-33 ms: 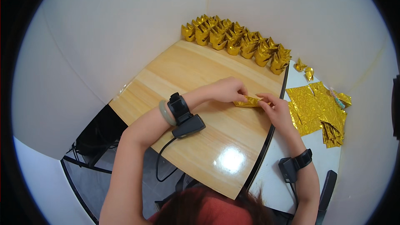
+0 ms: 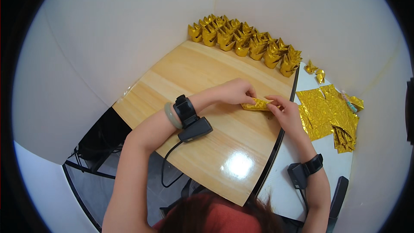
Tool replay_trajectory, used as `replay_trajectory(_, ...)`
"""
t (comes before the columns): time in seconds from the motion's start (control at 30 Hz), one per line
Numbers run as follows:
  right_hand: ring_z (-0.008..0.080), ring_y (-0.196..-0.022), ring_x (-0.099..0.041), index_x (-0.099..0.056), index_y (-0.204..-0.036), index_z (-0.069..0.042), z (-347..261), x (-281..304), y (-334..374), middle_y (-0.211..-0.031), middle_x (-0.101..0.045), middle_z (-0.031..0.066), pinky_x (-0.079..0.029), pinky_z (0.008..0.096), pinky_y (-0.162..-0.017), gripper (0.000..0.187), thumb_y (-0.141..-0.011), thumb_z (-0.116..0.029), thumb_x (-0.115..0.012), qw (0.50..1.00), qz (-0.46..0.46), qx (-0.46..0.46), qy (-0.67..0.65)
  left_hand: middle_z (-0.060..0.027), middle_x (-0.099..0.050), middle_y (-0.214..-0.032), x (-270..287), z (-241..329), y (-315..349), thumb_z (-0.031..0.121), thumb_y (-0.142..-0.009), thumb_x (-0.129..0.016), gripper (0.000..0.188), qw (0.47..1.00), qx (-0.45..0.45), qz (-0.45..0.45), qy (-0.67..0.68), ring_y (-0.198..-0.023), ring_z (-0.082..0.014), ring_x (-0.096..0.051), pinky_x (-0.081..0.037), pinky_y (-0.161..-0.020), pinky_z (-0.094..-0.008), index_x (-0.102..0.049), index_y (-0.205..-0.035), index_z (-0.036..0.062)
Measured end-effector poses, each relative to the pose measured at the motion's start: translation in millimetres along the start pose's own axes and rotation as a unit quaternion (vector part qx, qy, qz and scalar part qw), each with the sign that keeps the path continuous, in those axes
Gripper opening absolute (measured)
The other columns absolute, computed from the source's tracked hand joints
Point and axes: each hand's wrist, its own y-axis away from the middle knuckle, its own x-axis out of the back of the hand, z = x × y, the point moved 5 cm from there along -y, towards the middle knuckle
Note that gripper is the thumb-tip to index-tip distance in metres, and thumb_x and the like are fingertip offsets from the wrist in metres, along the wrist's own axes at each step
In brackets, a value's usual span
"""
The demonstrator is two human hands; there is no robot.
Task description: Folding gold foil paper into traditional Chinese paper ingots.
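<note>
Folded foil strip (image 2: 258, 105): gold, narrow, glossy, finely patterned; sits over right side of wooden tabletop (image 2: 194, 73). Left hand (image 2: 236, 91): nearly closed, pinches left end. Right hand (image 2: 286, 114): loosely curled, has hold of right end. Along tabletop's far edge: pointed, cup-like foil shapes (image 2: 243, 46) in tight rows. Right of tabletop: flat embossed foil sheets (image 2: 317, 108), overlapping. Tabletop itself: smooth, pale-grained, reflects bright glare.

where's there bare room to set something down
The wooden table is bare between the left hand and the rows of folded gold pieces, and between the left wrist device and the right hand. It's crowded at those rows and, on the white table, at the gold sheets.
</note>
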Motion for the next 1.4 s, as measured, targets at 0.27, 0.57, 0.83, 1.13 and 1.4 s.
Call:
replay_trajectory(0.27,0.0084,-0.07,-0.057,-0.059,-0.106,0.0,18.0,-13.2,-9.4,-0.077,-0.062,0.0056,-0.046,0.0223,-0.062,0.023,-0.084,-0.006,-0.056,0.994,-0.035,-0.074,-0.066,-0.0077,-0.063,-0.074,1.5,-15.3,-5.3,0.013,-0.078,-0.063,0.022,0.998,0.043,-0.003,0.055,-0.068,-0.0114,-0.057,-0.047,-0.064,-0.0254,-0.064,-0.094,-0.0019)
replay_trajectory(0.57,0.0117,-0.064,-0.056,-0.06,-0.103,-0.001,19.6,-12.4,-9.6,-0.076,-0.058,0.005,-0.047,0.0238,-0.06,0.025,-0.08,-0.01,-0.065,0.999,0.007,0.004,0.036,-0.0073,-0.06,-0.079,5.5,-1.4,-0.3,0.01,-0.077,-0.063,0.013,0.982,-0.112,0.103,-0.111,-0.071,-0.0171,-0.057,-0.047,-0.066,-0.0285,-0.064,-0.088,0.0034)
replay_trajectory(0.83,0.0259,-0.088,-0.056,-0.056,-0.098,-0.004,15.4,-2.1,-5.9,-0.087,-0.058,0.0107,-0.047,0.0328,-0.074,0.027,-0.076,-0.013,-0.068,0.98,0.018,0.077,0.184,-0.0106,-0.056,-0.086,-10.6,2.5,-1.0,0.013,-0.078,-0.061,0.015,0.995,-0.087,-0.03,-0.038,-0.081,-0.0248,-0.056,-0.044,-0.072,-0.0336,-0.065,-0.091,0.0077)
replay_trajectory(1.13,0.013,-0.072,-0.056,-0.053,-0.1,-0.003,15.4,13.5,-2.2,-0.08,-0.056,0.0051,-0.046,0.0251,-0.065,0.029,-0.078,-0.013,-0.068,0.98,-0.131,-0.115,0.098,-0.0103,-0.051,-0.08,-13.9,4.8,3.0,0.013,-0.081,-0.058,0.03,0.978,-0.169,-0.04,-0.115,-0.08,-0.0255,-0.051,-0.041,-0.071,-0.0334,-0.064,-0.11,0.0184)
replay_trajectory(1.4,0.0086,-0.067,-0.053,-0.053,-0.101,-0.004,6.0,16.5,-6.2,-0.077,-0.055,0.0019,-0.044,0.0227,-0.061,0.029,-0.076,-0.01,-0.067,0.993,-0.068,-0.091,0.025,-0.0104,-0.05,-0.079,-14.7,2.9,1.5,0.012,-0.081,-0.057,0.031,0.981,-0.157,-0.065,-0.09,-0.079,-0.0255,-0.05,-0.04,-0.071,-0.0329,-0.063,-0.111,0.0195)
